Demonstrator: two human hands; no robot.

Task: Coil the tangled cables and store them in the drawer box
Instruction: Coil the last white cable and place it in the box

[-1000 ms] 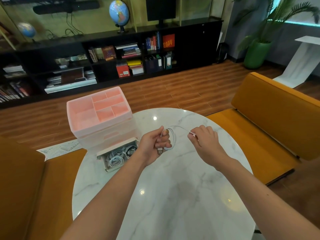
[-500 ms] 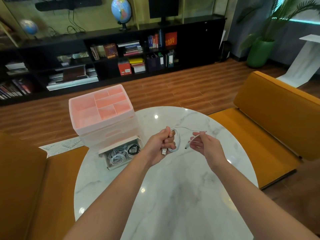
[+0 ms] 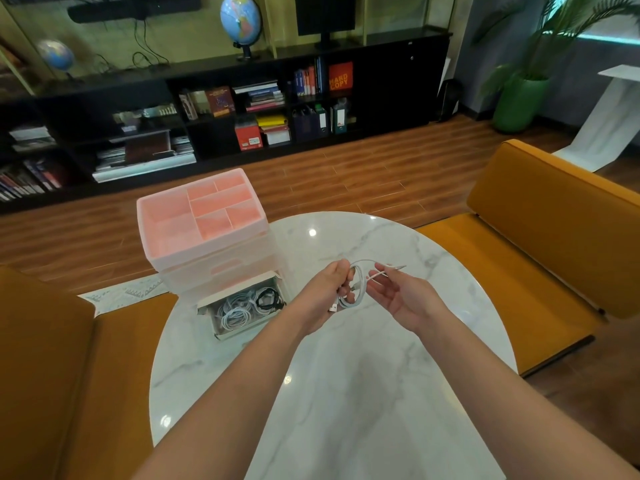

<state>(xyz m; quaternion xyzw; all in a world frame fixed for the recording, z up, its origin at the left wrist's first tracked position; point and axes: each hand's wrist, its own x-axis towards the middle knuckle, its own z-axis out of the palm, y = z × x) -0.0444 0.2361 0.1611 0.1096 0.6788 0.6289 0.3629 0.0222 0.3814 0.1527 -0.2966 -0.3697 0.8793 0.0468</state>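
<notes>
A white cable [image 3: 358, 285] is held above the marble counter [image 3: 363, 393], just right of centre, already wound into a small loop. The loop is gripped in the left hand [image 3: 329, 289], fingers curled round its 9 o'clock side; a USB plug hangs from the bottom of that fist. The right hand [image 3: 403, 299] is held palm up with fingers relaxed and spread. The free tail lies across its fingertips [image 3: 377, 274], though whether it is pinched or merely resting cannot be told from this view.

The loose tail runs from the top of the loop toward 3 o'clock, its long axis roughly level, its small connector tip pointing at 3 o'clock past the right hand. The loop's long axis stands near 12-to-6.

The open drawer [image 3: 242, 308] of the pink drawer box [image 3: 204, 233] lies at 9 o'clock from the hands, close to the left hand, well apart from the right. It already holds coiled white cables and a black one. The left hand is judged nearer for the drop-in; the tail probably needs tucking first.
</notes>
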